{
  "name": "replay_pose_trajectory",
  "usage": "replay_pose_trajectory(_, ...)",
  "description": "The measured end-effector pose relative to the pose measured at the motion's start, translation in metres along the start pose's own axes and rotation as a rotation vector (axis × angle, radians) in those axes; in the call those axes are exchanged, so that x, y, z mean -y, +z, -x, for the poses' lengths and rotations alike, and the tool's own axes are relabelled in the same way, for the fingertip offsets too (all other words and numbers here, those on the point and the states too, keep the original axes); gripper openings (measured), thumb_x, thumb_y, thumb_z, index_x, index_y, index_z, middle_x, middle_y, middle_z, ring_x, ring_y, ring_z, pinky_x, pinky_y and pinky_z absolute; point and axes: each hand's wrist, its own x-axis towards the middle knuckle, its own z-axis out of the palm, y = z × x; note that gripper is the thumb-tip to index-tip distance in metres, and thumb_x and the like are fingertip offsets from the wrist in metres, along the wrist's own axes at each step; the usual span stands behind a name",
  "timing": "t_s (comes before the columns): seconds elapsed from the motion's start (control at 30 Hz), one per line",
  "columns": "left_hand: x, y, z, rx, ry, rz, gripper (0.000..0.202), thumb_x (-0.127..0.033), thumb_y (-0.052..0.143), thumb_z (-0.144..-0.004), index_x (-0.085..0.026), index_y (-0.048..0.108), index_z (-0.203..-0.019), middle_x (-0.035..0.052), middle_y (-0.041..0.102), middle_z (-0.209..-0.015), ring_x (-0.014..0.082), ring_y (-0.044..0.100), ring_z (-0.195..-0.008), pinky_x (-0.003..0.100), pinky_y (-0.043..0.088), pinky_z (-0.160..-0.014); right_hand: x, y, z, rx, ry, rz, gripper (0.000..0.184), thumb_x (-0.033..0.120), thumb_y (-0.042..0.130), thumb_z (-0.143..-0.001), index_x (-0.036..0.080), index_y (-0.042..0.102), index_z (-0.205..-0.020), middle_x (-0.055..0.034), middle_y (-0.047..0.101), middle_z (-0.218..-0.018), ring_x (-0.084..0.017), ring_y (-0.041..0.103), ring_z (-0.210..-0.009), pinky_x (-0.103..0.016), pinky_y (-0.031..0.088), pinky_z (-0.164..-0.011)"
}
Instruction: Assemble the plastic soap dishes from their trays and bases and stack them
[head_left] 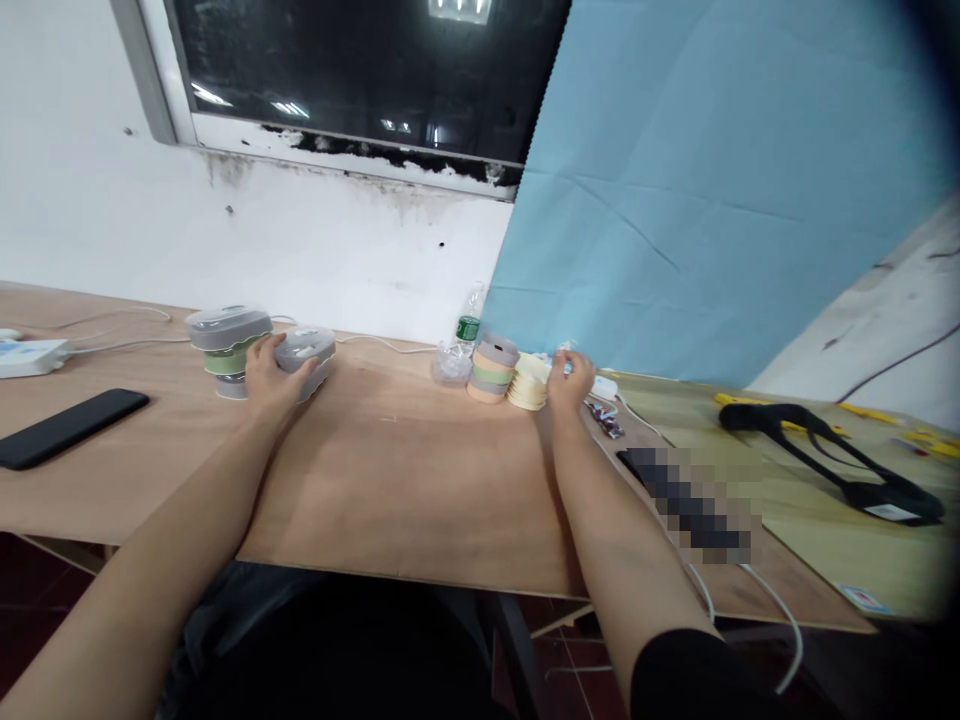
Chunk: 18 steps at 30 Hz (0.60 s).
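Observation:
My left hand (pixel 271 378) spans a small grey lidded container (pixel 307 350) at the left of the table, thumb along its front and fingers at its far left side. Close beside that hand stands a stack of grey and green containers (pixel 231 340). My right hand (pixel 568 382) is curled at the back of the table, with a whitish, crinkled bit at its fingertips that I cannot make out. Just left of it are a pile of cream-coloured round pieces (pixel 528 382) and a roll-shaped stack in grey, peach and green (pixel 493 368). Behind that stack a clear plastic bottle (pixel 461 345) leans.
A black phone (pixel 71 428) lies at the left, near a white power strip (pixel 34 358). Small wrapped items (pixel 606 420), a blurred-out dark object (pixel 686 500) and white cables are at the right. Farther right lies a black strap-like frame (pixel 832 465).

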Motion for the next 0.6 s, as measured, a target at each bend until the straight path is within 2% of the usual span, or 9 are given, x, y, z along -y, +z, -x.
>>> replay_pose_trajectory(0.07,-0.005,0.001,0.002,-0.002,0.081,0.048,0.06,-0.045,0.069,-0.074,-0.017,0.052,-0.125,0.0108,0.051,-0.127,0.0264,0.046,-0.124,0.04,0.036,-0.109,0.015,-0.007,-0.02,-0.139,0.028,-0.014,0.028,0.037,0.043,-0.088,0.016,0.06,-0.079,-0.0108,0.064,-0.086,-0.024,0.056,-0.09,-0.044,0.039,-0.091)
replay_pose_trajectory(0.13,-0.012,0.004,0.006,0.046,0.159,0.098,0.06,-0.046,0.068,-0.074,-0.017,0.052,-0.124,0.0101,0.052,-0.126,0.0256,0.047,-0.123,0.039,0.038,-0.107,0.042,-0.016,-0.041,-0.229,-0.004,-0.071,0.027,0.037,0.044,-0.09,0.017,0.058,-0.078,-0.0083,0.06,-0.083,-0.023,0.055,-0.088,-0.044,0.04,-0.09)
replay_pose_trajectory(0.2,-0.019,0.008,0.012,0.147,0.223,0.151,0.06,-0.048,0.067,-0.074,-0.019,0.052,-0.124,0.0095,0.053,-0.127,0.0255,0.05,-0.12,0.039,0.042,-0.102,0.079,-0.025,-0.055,-0.245,-0.077,-0.173,0.028,0.039,0.044,-0.091,0.017,0.058,-0.079,-0.0062,0.058,-0.081,-0.021,0.055,-0.086,-0.041,0.042,-0.086)
replay_pose_trajectory(0.27,-0.024,0.013,0.018,0.294,0.271,0.208,0.061,-0.051,0.067,-0.073,-0.02,0.053,-0.123,0.0091,0.055,-0.126,0.0262,0.053,-0.116,0.038,0.047,-0.095,0.123,-0.031,-0.056,-0.177,-0.169,-0.293,0.031,0.04,0.042,-0.093,0.017,0.06,-0.084,-0.0053,0.059,-0.082,-0.019,0.056,-0.085,-0.037,0.044,-0.084)
replay_pose_trajectory(0.3,-0.027,0.015,0.022,0.374,0.287,0.234,0.061,-0.052,0.067,-0.072,-0.02,0.054,-0.123,0.0092,0.056,-0.125,0.0264,0.054,-0.115,0.037,0.049,-0.091,0.145,-0.031,-0.05,-0.113,-0.217,-0.351,0.032,0.04,0.04,-0.094,0.018,0.061,-0.087,-0.0051,0.06,-0.084,-0.019,0.056,-0.085,-0.036,0.044,-0.083)
replay_pose_trajectory(0.37,-0.03,0.019,0.028,0.523,0.311,0.273,0.063,-0.054,0.067,-0.071,-0.02,0.055,-0.122,0.0096,0.057,-0.125,0.0269,0.056,-0.113,0.037,0.052,-0.088,0.184,-0.026,-0.026,0.099,-0.33,-0.44,0.033,0.041,0.039,-0.095,0.018,0.063,-0.094,-0.0057,0.063,-0.088,-0.018,0.058,-0.087,-0.034,0.045,-0.082)
replay_pose_trajectory(0.43,-0.031,0.02,0.032,0.626,0.338,0.293,0.063,-0.055,0.067,-0.071,-0.019,0.056,-0.122,0.0098,0.058,-0.124,0.0271,0.057,-0.112,0.037,0.052,-0.087,0.211,-0.013,0.011,0.403,-0.488,-0.476,0.033,0.045,0.047,-0.092,0.019,0.064,-0.103,-0.0069,0.065,-0.097,-0.019,0.059,-0.091,-0.034,0.045,-0.085)
replay_pose_trajectory(0.5,-0.032,0.02,0.033,0.665,0.374,0.302,0.063,-0.054,0.066,-0.071,-0.019,0.055,-0.123,0.0102,0.059,-0.124,0.027,0.057,-0.111,0.038,0.052,-0.087,0.226,0.003,0.052,0.684,-0.639,-0.453,0.041,0.051,0.055,-0.086,0.02,0.062,-0.114,-0.009,0.065,-0.112,-0.023,0.057,-0.106,-0.039,0.041,-0.095)
replay_pose_trajectory(0.6,-0.033,0.019,0.033,0.655,0.42,0.297,0.066,-0.051,0.07,-0.068,-0.017,0.055,-0.123,0.0119,0.059,-0.123,0.0282,0.056,-0.112,0.04,0.052,-0.09,0.227,0.024,0.102,0.895,-0.628,-0.402,0.062,0.057,0.061,-0.08,0.021,0.053,-0.13,-0.0126,0.054,-0.132,-0.029,0.048,-0.121,-0.048,0.033,-0.104)
